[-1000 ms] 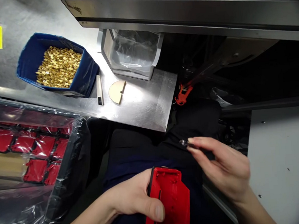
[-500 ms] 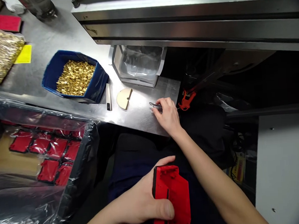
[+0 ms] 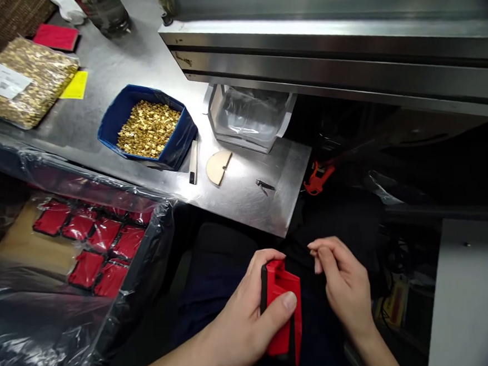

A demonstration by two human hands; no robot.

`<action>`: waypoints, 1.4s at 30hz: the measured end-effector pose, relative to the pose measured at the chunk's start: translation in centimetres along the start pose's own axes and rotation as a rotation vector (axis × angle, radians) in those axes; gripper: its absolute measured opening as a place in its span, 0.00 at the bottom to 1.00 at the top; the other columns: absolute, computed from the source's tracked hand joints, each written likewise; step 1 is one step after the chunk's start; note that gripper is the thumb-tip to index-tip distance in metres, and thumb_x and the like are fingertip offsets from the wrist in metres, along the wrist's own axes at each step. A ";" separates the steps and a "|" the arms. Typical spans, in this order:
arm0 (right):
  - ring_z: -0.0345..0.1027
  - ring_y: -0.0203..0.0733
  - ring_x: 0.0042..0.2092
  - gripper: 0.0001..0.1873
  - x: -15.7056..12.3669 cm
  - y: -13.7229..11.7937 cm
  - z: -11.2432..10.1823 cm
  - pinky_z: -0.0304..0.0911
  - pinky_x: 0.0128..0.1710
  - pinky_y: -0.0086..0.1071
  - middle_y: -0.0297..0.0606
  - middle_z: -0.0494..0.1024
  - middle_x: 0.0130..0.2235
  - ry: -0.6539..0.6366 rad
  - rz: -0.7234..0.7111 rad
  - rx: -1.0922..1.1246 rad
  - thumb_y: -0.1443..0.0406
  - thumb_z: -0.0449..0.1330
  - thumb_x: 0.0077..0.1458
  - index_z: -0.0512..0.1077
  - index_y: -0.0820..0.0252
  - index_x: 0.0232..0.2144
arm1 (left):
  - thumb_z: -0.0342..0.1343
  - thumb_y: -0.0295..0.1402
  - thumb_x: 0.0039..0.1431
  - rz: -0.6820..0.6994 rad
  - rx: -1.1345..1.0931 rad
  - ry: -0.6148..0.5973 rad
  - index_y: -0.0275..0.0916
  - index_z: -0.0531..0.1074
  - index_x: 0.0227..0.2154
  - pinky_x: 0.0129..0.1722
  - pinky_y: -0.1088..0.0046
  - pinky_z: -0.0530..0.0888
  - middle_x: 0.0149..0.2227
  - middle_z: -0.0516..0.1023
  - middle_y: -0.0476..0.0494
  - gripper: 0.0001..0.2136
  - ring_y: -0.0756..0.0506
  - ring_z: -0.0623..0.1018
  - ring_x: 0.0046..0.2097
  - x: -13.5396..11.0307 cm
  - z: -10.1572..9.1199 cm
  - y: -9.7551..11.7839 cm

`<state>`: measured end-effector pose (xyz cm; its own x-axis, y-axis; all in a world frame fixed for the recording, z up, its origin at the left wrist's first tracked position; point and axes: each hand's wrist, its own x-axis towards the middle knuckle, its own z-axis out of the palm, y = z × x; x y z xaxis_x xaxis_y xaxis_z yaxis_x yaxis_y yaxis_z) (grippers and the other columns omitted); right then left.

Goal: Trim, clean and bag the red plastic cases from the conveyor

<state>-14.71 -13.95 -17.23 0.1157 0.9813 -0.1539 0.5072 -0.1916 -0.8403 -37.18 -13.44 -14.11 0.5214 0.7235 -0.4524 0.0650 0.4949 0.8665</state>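
My left hand (image 3: 257, 310) is wrapped around a red plastic housing (image 3: 283, 292) with a black edge, the thumb lying across its front. To its right, my right hand (image 3: 345, 279) is held in the air with thumb and fingers pinched together, apart from the housing. Whatever may be between those fingertips is too small to make out. On the metal bench beyond lie a nail clipper (image 3: 265, 185), a notched, cream half-round piece (image 3: 218, 167) and a thin pale-handled tool with a dark end (image 3: 193, 161).
A blue bin (image 3: 110, 125) holds many small brass-coloured parts. Near it are a grey bin (image 3: 245, 141) lined with clear plastic and a bag of brass-coloured parts (image 3: 47, 68). A plastic-lined box (image 3: 159, 222) with several red parts stands at left. Orange-handled pliers (image 3: 319, 178) hang past the bench edge.
My right hand has left the nail clipper on the bench and drawn back near the housing, its fingers now pinched. My left hand has tilted the housing. The view has shifted.
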 end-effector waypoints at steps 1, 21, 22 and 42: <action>0.70 0.37 0.32 0.12 -1.4 0.2 -0.4 0.67 0.36 0.31 0.32 0.73 0.32 -0.001 0.009 0.004 0.62 0.52 0.70 0.75 0.56 0.45 | 0.52 0.46 0.71 0.012 0.038 0.017 0.43 0.56 0.63 0.59 0.58 0.69 0.58 0.68 0.37 0.24 0.37 0.72 0.56 0.4 0.0 0.0; 0.66 0.39 0.32 0.17 -4.6 -0.5 1.3 0.61 0.36 0.37 0.36 0.74 0.29 -0.364 -0.584 0.040 0.59 0.49 0.72 0.71 0.61 0.35 | 0.52 0.41 0.71 0.046 -0.137 0.345 0.37 0.82 0.38 0.58 0.62 0.71 0.50 0.84 0.38 0.16 0.36 0.79 0.55 3.9 1.0 -0.9; 0.66 0.39 0.32 0.17 -4.7 -0.4 1.3 0.61 0.35 0.37 0.36 0.74 0.29 -0.360 -0.592 0.050 0.59 0.49 0.72 0.71 0.61 0.36 | 0.52 0.41 0.71 0.050 -0.152 0.367 0.36 0.83 0.38 0.57 0.62 0.72 0.49 0.84 0.38 0.17 0.36 0.80 0.54 3.9 1.2 -1.0; 0.69 0.43 0.39 0.12 -5.5 0.9 0.3 0.60 0.38 0.40 0.40 0.79 0.34 -0.355 -0.661 -0.024 0.72 0.50 0.64 0.73 0.62 0.38 | 0.51 0.37 0.71 0.076 -0.422 0.174 0.38 0.74 0.58 0.67 0.56 0.59 0.50 0.84 0.37 0.18 0.35 0.73 0.63 3.1 0.7 0.7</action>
<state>-15.17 -19.50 -17.31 -0.5004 0.8382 0.2171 0.3944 0.4439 -0.8046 -34.88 -11.19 -14.78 0.3583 0.8176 -0.4507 -0.3390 0.5637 0.7532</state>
